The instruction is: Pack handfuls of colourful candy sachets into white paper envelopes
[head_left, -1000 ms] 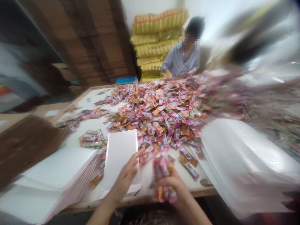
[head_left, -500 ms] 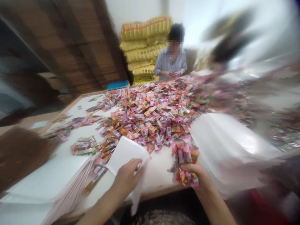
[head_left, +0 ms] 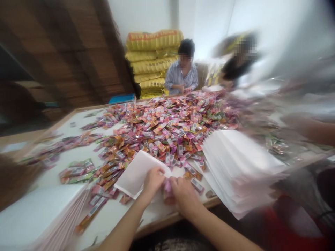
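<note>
My left hand (head_left: pixel 154 181) is closed on a flat white bag (head_left: pixel 136 174), which sticks out to the left over the table. Beside it, my right hand (head_left: pixel 185 196) is closed around a small bunch of pink snack packets (head_left: pixel 168 190) at the bag's right end. The two hands nearly touch. Whether the packets are inside the bag or only against it, I cannot tell. A large heap of small pink, orange and green packets (head_left: pixel 162 129) spreads over the table just beyond my hands.
White bags are stacked at right (head_left: pixel 240 160) and another white stack (head_left: pixel 44 209) lies at left. The table (head_left: pixel 115 216) has a wooden rim. Across it sits a person in a striped shirt (head_left: pixel 180 78), with another person (head_left: pixel 235 66) further right. A blurred arm (head_left: pixel 311 130) reaches in from the right.
My right hand has moved left with packets, up to the bag in my left hand. Some packets now lie on the table where it was. The view has shifted slightly right.
</note>
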`<state>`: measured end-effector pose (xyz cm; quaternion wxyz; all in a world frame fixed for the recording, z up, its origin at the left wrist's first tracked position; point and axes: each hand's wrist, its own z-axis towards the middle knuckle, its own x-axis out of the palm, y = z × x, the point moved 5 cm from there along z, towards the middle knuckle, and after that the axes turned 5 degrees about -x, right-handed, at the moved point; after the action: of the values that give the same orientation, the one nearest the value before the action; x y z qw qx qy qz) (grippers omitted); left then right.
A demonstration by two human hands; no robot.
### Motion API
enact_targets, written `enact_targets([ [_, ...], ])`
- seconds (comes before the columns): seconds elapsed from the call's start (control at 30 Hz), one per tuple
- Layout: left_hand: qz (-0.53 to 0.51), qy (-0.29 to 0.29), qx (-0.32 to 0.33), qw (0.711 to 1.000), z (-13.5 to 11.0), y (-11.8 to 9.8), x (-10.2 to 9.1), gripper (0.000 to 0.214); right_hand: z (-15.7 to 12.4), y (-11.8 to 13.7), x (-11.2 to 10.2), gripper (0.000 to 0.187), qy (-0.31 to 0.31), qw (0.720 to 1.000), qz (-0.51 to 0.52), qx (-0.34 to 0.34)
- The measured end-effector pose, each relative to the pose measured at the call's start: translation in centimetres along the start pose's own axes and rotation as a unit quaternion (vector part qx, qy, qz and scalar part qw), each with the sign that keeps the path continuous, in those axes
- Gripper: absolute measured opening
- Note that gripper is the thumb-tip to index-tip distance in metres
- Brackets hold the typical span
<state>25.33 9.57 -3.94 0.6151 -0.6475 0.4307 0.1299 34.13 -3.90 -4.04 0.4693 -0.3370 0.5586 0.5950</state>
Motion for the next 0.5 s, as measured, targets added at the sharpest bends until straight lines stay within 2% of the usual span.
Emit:
enact_targets([
  [0.1,0.094,-0.049,0.074,0.992,-1.0,-3.0,0.0,0.016,0.6,0.2,0.1,0.048,-0.001,0.999,-0.034,-0.009],
  [0.17,0.139,-0.072,0.118,0.981,-2.7,-3.8,-0.1,0.017,1.1,-0.2,0.0,0.040,-0.004,0.999,-0.038,0.000],
  [0.23,0.178,-0.097,0.149,0.968,-4.7,-3.5,-0.6,0.023,1.6,-0.7,0.0,0.037,0.005,0.999,-0.025,0.021],
  [0.33,0.219,-0.134,0.166,0.952,-7.1,-2.1,-1.2,0.032,2.2,-1.0,0.3,0.043,0.028,0.998,-0.001,0.055],
  [0.4,0.228,-0.151,0.179,0.945,-7.4,-2.1,-1.1,0.026,2.6,-0.5,0.4,0.041,0.016,0.997,-0.010,0.075],
  [0.5,0.229,-0.150,0.249,0.929,-6.4,-3.9,-0.1,0.017,3.2,0.4,0.6,0.018,-0.009,0.992,-0.044,0.114],
])
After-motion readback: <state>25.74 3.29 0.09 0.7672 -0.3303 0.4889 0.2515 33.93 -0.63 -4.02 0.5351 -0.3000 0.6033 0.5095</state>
